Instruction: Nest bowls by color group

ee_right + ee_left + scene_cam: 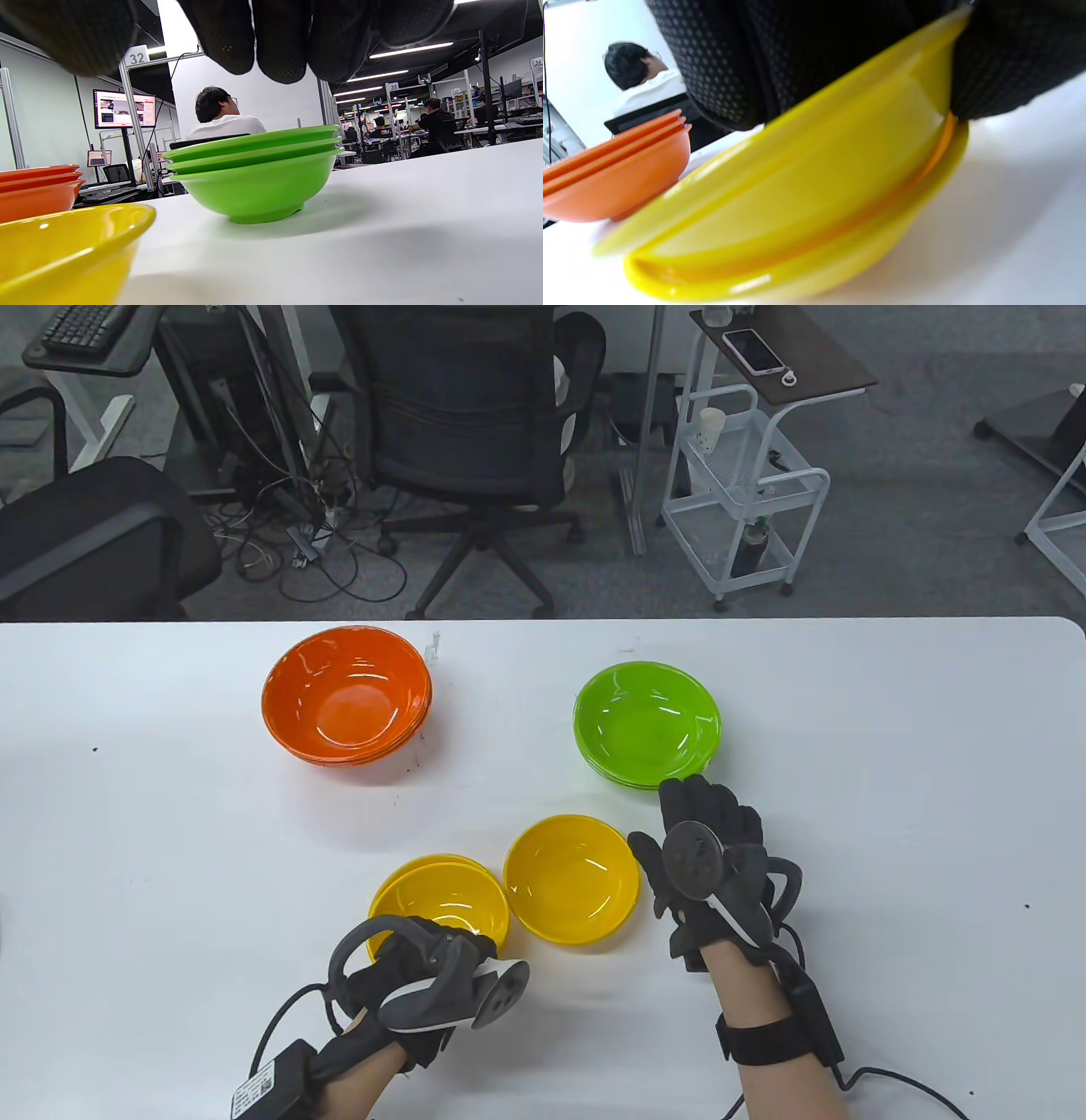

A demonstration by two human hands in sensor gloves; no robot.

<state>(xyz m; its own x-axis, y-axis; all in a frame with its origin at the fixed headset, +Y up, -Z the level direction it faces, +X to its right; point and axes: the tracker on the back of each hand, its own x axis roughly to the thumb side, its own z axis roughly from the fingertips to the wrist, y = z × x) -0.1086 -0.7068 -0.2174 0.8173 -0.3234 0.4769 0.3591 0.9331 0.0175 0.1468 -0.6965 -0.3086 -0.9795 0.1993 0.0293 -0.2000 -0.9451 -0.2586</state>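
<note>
Left hand (424, 976) pinches tilted yellow bowl (441, 899) rim; right hand (708, 865) flat, fingers apart, touching nothing.

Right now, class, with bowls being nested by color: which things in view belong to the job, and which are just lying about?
Belong to the job:
orange stack
green stack
yellow pair, gripped by the left hand
single yellow bowl
right hand

Just lying about:
office chair
white cart
phone
keyboard

On the table (848, 729), 2 stacks of 3 bowls sit at the back (left stack (348, 695), right stack (646, 724)), with 2 nested bowls (439, 899) and a single bowl (572, 879) side by side in front.
</note>
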